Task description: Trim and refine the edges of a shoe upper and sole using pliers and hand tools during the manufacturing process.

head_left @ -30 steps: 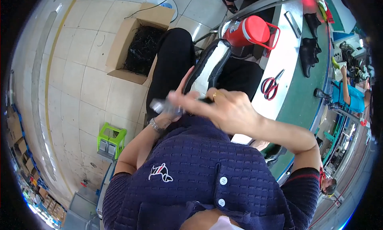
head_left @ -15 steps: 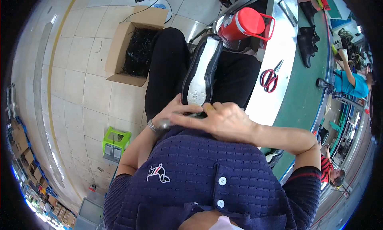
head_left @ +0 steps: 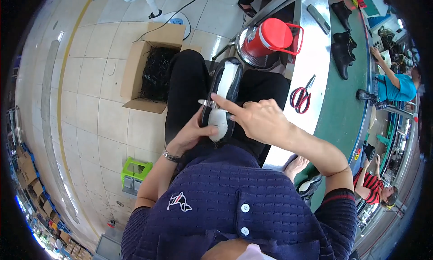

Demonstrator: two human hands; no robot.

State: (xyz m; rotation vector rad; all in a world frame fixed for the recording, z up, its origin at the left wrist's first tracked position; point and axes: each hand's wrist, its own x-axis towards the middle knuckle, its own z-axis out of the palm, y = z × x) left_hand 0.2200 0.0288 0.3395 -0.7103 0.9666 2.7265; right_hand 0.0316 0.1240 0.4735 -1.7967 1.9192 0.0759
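Observation:
A black shoe (head_left: pixel 230 86) with a white bottom lies sole up across my lap, its heel end toward me. My left hand (head_left: pixel 193 132) is closed on the near left side, thumb on the white sole near the heel. Over the middle of the sole is my right hand (head_left: pixel 264 121), its index finger stretched along a short shiny metal blade (head_left: pixel 207 103) that lies crosswise on the shoe. The other right-hand fingers curl in, and the blade's grip is hidden beneath them.
At my left stands an open carton (head_left: pixel 131 75) of black scraps. To the right, red-handled scissors (head_left: pixel 301 99) rest on the metal bench edge, beyond a red jug (head_left: pixel 273 36). Black boots (head_left: pixel 343 54) stand on the green belt. Another person's hand (head_left: pixel 296 166) touches the bench close by.
My right hand has moved forward from the heel end to mid-sole, with the metal blade now showing. The shoe has come slightly nearer, and another person's hand has appeared at the bench.

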